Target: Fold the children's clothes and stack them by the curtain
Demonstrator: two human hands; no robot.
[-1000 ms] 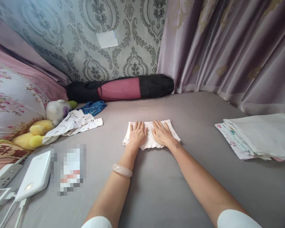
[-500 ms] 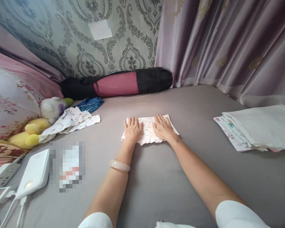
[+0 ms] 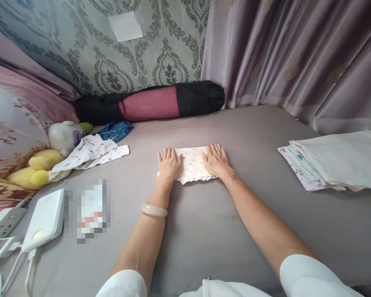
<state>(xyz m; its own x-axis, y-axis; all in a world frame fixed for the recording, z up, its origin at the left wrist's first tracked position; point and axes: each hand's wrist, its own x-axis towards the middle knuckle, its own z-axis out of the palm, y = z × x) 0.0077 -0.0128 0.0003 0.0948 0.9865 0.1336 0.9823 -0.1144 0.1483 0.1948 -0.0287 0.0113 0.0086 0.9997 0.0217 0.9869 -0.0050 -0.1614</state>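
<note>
A small folded piece of pale, printed clothing lies flat on the grey sheet, its wavy edge towards me. My left hand rests flat on its left end, palm down with the fingers stretched out. On the right end lies my right hand, also flat and spread, covering that edge. Neither hand grips the cloth. What kind of garment it is I cannot make out.
To the right sits a stack of folded clothes. Leftward are a white printed garment, a blue garment, plush toys, a white power bank with cables, and a power strip. A black-and-pink rolled bag lies along the wall.
My right hand has slid a little outward to the right across the cloth, and my left hand slightly left. The view has tipped slightly.
</note>
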